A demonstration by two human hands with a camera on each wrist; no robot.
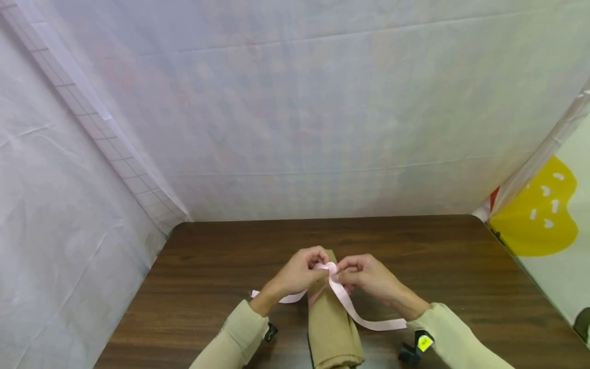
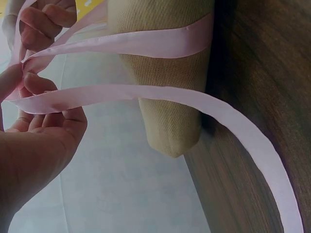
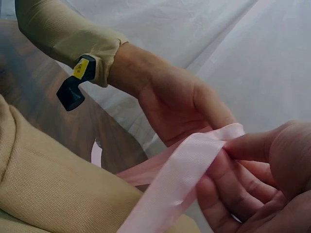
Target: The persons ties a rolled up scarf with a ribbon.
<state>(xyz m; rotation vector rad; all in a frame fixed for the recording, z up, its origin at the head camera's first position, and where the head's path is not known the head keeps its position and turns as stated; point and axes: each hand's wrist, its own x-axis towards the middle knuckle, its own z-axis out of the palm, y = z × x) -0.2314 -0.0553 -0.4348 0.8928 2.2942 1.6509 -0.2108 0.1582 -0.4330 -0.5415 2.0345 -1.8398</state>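
A tan roll of cloth (image 1: 333,328) lies lengthwise on the table, and a pink ribbon (image 2: 160,43) passes around it. Above the roll, my left hand (image 1: 297,272) pinches the ribbon between thumb and fingers. From the other side my right hand (image 1: 369,278) grips the ribbon close by, thumb against the fingers (image 3: 238,187). The two strands cross between the hands, and a loop of ribbon (image 3: 180,165) stands up there. One loose ribbon tail reaches left over the table; the other curves down to the right. Fingers partly cover the crossing point.
The dark wooden table (image 1: 207,266) has a white sheet (image 1: 299,118) hanging behind it and another at the left. A yellow shape (image 1: 536,215) is on the right wall. Small black devices (image 1: 417,348) are strapped at both wrists.
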